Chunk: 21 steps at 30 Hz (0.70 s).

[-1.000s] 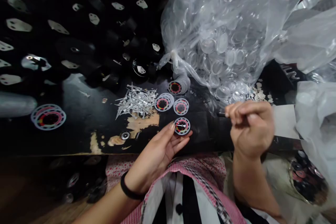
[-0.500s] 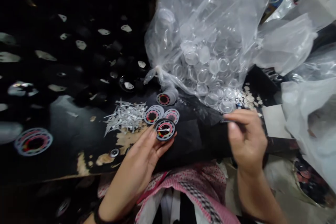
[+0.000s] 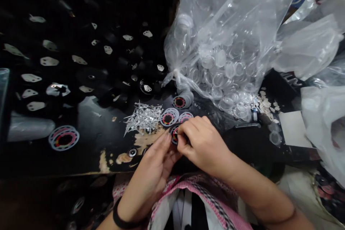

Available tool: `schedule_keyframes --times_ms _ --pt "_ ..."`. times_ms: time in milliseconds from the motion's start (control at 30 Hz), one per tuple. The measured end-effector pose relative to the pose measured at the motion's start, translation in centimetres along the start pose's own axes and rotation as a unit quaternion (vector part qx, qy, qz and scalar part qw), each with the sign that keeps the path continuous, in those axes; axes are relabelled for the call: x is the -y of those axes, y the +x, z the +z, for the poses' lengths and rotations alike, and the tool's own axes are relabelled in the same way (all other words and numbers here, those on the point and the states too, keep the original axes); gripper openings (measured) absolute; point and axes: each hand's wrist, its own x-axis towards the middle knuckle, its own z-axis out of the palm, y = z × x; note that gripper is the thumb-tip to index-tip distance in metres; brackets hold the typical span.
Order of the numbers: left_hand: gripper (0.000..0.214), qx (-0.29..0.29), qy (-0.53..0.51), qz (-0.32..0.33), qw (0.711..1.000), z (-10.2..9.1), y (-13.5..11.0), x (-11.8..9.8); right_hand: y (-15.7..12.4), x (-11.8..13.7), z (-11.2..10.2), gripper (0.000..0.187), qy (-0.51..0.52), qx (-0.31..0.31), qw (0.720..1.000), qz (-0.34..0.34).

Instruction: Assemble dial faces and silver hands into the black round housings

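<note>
My left hand (image 3: 159, 160) grips a small round dial gauge (image 3: 174, 137) by its rim, thumb on the near side. My right hand (image 3: 201, 143) is closed at the gauge face, fingertips pinched together over it; they cover most of the dial, and whatever lies between them is hidden. Just beyond the gauge are loose printed dial faces (image 3: 169, 117) in overlapping piles. Left of these sits a heap of thin white pointers (image 3: 144, 118). A dark slim tool (image 3: 248, 125) lies on the black table to the right.
A clear plastic bag (image 3: 229, 43) of round transparent covers fills the back. Black housings with pale metal plates (image 3: 49, 61) crowd the left. Other dial faces (image 3: 64, 138) lie at left, a white card (image 3: 295, 129) at right. The table's front edge (image 3: 81, 174) is worn.
My right hand has left the dark tool on the table and come left onto the gauge in my left hand. The whole view has shifted, with things appearing farther right.
</note>
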Motion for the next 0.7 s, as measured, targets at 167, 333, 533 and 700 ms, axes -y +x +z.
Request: schedule_keyframes --times_ms 167,333,533,700 --pt "0.017 0.0 -0.074 -0.046 0.996 -0.2 0.9 0.9 1.1 0.7 0.0 0.009 -0.007 0.077 0.995 0.058" --pt "0.008 -0.026 -0.072 -0.084 0.994 -0.3 1.3 0.5 1.8 0.1 0.4 0.01 -0.016 0.116 0.992 0.05" --pt "0.016 -0.048 0.011 -0.049 0.998 -0.3 0.9 -0.7 2.1 -0.4 0.9 0.012 0.005 0.109 0.994 0.024" --pt "0.027 -0.032 0.027 -0.003 0.999 -1.1 1.3 0.1 2.3 0.2 0.5 0.008 0.096 0.111 0.982 0.12"
